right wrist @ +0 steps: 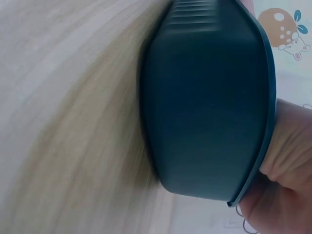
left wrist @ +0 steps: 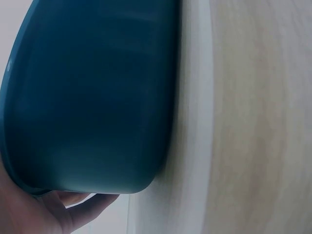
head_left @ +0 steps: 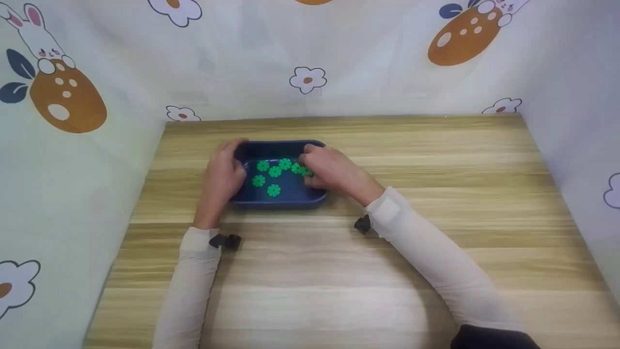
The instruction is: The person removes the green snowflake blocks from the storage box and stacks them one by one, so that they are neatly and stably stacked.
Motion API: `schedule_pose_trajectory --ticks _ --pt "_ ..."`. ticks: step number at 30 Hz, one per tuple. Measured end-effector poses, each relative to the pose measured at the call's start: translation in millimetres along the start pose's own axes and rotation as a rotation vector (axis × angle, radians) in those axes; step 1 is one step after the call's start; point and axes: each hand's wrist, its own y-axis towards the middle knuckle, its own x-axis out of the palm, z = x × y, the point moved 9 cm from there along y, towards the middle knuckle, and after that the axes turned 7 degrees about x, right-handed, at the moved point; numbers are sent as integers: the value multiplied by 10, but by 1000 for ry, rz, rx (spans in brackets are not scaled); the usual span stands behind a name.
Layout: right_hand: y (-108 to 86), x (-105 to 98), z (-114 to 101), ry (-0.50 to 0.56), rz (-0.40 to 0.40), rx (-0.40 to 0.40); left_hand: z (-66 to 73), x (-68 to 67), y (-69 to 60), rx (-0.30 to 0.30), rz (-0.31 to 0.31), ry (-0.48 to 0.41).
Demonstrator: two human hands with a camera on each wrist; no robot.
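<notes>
A dark blue plastic bin (head_left: 281,204) stands on the wooden table, holding several green notched discs (head_left: 273,190) on its floor. At the bin's left end, my left hand (head_left: 224,172) grips the rim, thumb on the inner side and fingers outside at the far corner. In the left wrist view, fingers (left wrist: 90,209) show behind the bin's outer wall. My right hand (head_left: 334,169) reaches over the right rim into the bin, its fingers bent around a partly covered green disc (head_left: 306,171). Whether those fingers pinch the disc is hidden.
The wood-grain table (head_left: 310,271) extends around the bin. A pale printed cloth wall (head_left: 378,63) rises behind it and at both sides. Small black wrist mounts (head_left: 225,241) sit on both sleeves.
</notes>
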Motion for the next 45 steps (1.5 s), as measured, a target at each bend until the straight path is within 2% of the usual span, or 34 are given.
schedule_pose_trajectory --ticks 7,13,19,22,27,31,35,41,45 --pt "-48 -33 121 196 34 7 16 16 12 -8 -8 -3" --pt "-115 -56 249 374 98 15 45 40 16 -5 -13 -14" --pt "-158 -97 286 455 159 -56 53 45 23 -8 2 -13" --pt "-202 -140 323 509 197 -95 80 79 37 -6 -12 -10" --pt "-285 -251 374 618 287 -149 95 70 50 -8 1 15" --pt "-395 -368 421 664 357 -169 103 19 65 14 29 25" --pt "-499 -435 485 694 370 -173 76 -16 61 18 27 12" --pt "-626 -477 628 626 381 -186 -5 -45 37 -26 8 -2" --pt "-713 -432 755 598 355 -205 -13 -41 37 -38 -8 -4"
